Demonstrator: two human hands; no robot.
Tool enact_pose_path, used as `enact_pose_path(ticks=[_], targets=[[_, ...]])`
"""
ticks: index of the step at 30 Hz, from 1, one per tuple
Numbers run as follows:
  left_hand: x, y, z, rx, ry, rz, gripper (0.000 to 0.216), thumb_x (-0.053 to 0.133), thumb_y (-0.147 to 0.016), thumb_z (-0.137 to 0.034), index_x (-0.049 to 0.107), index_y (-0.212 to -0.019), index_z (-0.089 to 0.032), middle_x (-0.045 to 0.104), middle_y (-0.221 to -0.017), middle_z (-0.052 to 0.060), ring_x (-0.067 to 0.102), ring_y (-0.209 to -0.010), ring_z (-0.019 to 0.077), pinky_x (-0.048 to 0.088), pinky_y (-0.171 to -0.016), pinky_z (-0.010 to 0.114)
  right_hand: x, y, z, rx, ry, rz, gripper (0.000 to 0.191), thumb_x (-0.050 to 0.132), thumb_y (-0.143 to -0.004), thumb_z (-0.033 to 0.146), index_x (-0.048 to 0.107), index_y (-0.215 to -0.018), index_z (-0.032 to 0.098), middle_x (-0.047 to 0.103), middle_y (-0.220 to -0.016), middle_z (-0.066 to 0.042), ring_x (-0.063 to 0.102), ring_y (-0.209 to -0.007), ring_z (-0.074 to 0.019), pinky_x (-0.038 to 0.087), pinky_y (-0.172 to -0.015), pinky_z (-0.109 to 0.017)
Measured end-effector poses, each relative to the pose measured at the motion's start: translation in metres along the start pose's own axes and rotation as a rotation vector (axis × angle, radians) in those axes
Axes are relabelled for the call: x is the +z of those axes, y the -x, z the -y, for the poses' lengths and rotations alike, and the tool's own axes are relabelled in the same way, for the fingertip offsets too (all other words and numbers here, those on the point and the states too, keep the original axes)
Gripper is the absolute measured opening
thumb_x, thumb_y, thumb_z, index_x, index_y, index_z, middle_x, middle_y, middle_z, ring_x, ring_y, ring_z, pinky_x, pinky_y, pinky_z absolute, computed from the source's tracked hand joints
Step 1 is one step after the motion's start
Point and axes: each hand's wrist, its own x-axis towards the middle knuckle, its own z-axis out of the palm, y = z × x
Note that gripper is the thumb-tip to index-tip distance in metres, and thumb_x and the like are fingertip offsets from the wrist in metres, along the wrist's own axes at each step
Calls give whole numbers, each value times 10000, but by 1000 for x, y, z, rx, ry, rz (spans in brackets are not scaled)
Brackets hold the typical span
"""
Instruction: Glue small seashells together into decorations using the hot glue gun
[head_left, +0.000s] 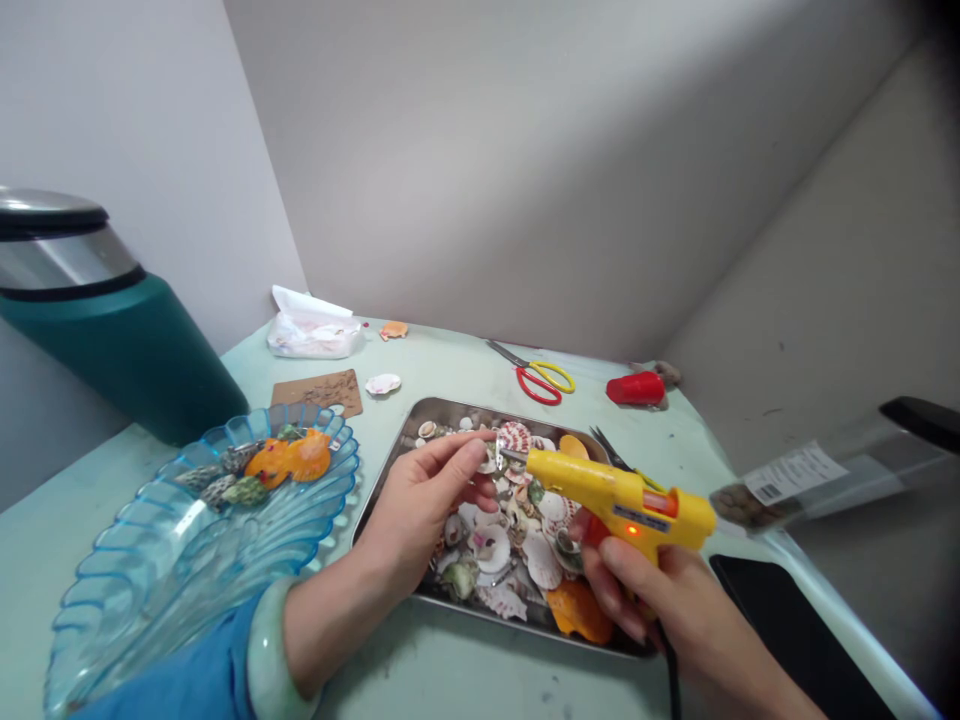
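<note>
My right hand (660, 595) grips a yellow hot glue gun (615, 492) with its orange light on, nozzle pointing left. My left hand (420, 510) pinches a small shell (491, 462) at the nozzle tip, over a metal tray (390, 470) filled with several mixed seashells (517, 545). On my left wrist sits a pale green bangle (262, 650) next to a blue sleeve. A blue glass shell-shaped dish (187, 545) at the left holds orange and dark shells (289, 458) glued near its far rim.
Red-and-yellow scissors (536, 378), a red cap (636, 388), a brown card (319, 390), a loose white shell (382, 383) and a plastic bag (311, 328) lie behind the tray. A teal flask (105, 330) stands at the left. A black phone (787, 625) and a clear packet (802, 485) sit at the right.
</note>
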Motion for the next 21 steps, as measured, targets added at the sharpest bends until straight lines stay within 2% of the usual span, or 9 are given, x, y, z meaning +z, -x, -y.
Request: enact_pose_path(ticks=[5, 9, 15, 21], targets=[[1, 0, 0, 9, 32, -20, 291, 694, -761, -354, 700, -977, -159, 663, -840, 25, 597, -637, 101, 515, -637, 241, 0, -1, 2, 14, 19, 33, 403, 557, -835, 553, 567, -851, 150, 455, -527, 47, 325, -395, -48, 206, -353, -178], [1, 0, 1, -2, 11, -3, 288, 702, -755, -345, 698, -973, -157, 648, -796, 16, 599, -619, 103, 519, -618, 240, 2, -1, 3, 10, -5, -8, 399, 565, -826, 553, 563, -858, 155, 453, -526, 54, 313, -390, -47, 234, -363, -184], [2, 0, 0, 1, 42, -22, 279, 722, -731, -343, 717, -946, -166, 675, -866, 33, 605, -623, 95, 523, -632, 240, 3, -1, 5, 23, 21, 31, 413, 564, -823, 564, 554, -863, 153, 448, -527, 51, 325, -395, -52, 226, -348, -175], [1, 0, 0, -13, 47, -30, 295, 713, -744, -343, 707, -977, -162, 660, -803, 19, 599, -618, 98, 518, -625, 238, 2, -1, 3, 21, 8, 29, 416, 563, -823, 564, 563, -879, 152, 455, -532, 51, 322, -392, -47, 233, -349, -174]])
